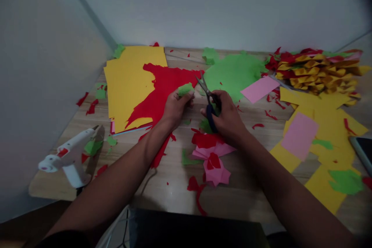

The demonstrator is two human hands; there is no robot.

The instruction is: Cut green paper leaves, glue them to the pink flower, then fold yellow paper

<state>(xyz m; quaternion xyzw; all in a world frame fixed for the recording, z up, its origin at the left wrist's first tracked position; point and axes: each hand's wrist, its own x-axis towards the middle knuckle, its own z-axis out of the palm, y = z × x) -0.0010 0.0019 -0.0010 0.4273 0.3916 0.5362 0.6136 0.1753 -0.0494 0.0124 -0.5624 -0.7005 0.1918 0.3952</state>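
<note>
My left hand [176, 106] pinches a small piece of green paper [185, 89] over the middle of the table. To its right, my right hand [225, 114] grips a pair of dark-handled scissors [207, 93], fingers in the loops and blades parted, pointing up and left. The blades are apart from the green piece. Beneath and behind my left hand lies a large ragged sheet of red paper [171, 81]. Behind the scissors rests a big green sheet [232, 71]. Folded pink paper shapes [216, 170] with red bits sit in front of my right hand.
A stack of yellow sheets [124, 81] lies at the left. A white glue gun [74, 155] stands near the left edge. At the right are a heap of folded yellow strips [319, 71], pink rectangles [300, 135] and a phone-like device [362, 151]. Red and green scraps are scattered about.
</note>
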